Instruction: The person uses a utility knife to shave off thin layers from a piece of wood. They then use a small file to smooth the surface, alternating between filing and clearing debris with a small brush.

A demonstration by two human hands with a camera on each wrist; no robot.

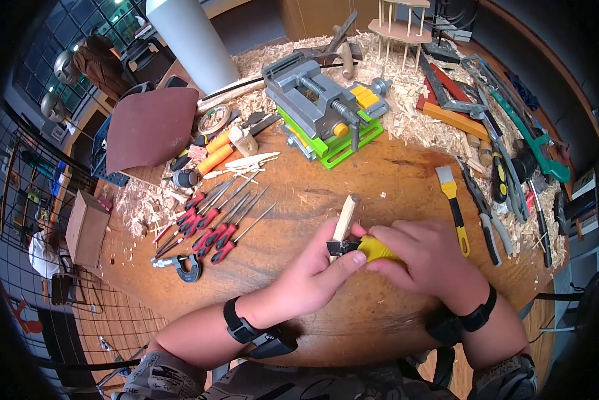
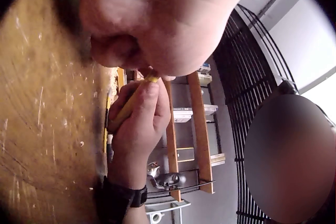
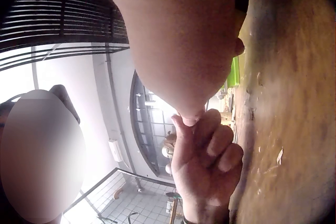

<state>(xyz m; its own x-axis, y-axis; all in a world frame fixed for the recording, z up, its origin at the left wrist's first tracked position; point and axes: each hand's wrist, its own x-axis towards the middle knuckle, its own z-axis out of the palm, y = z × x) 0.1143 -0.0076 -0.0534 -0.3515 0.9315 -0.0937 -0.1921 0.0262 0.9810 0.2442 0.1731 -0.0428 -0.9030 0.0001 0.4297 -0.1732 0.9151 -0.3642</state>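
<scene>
In the head view the left hand (image 1: 313, 273) grips a pale wooden stick (image 1: 345, 219) that points up and away. A yellow-handled tool (image 1: 377, 249) with a black end (image 1: 341, 248) lies across the stick's lower part; the right hand (image 1: 423, 257) holds its yellow handle, and the left thumb touches it near the black end. The right hand (image 2: 142, 124) shows in the left wrist view with the yellow handle (image 2: 128, 107) in its grip. In the right wrist view the left hand (image 3: 207, 163) has curled fingers; the stick is hidden there.
A grey-green vise (image 1: 319, 100) stands beyond the hands. Red-handled files (image 1: 209, 230) and a micrometer (image 1: 187, 268) lie to the left. A yellow-handled brush (image 1: 454, 207), pliers (image 1: 484, 220) and a green saw (image 1: 546, 157) lie to the right, with wood shavings around.
</scene>
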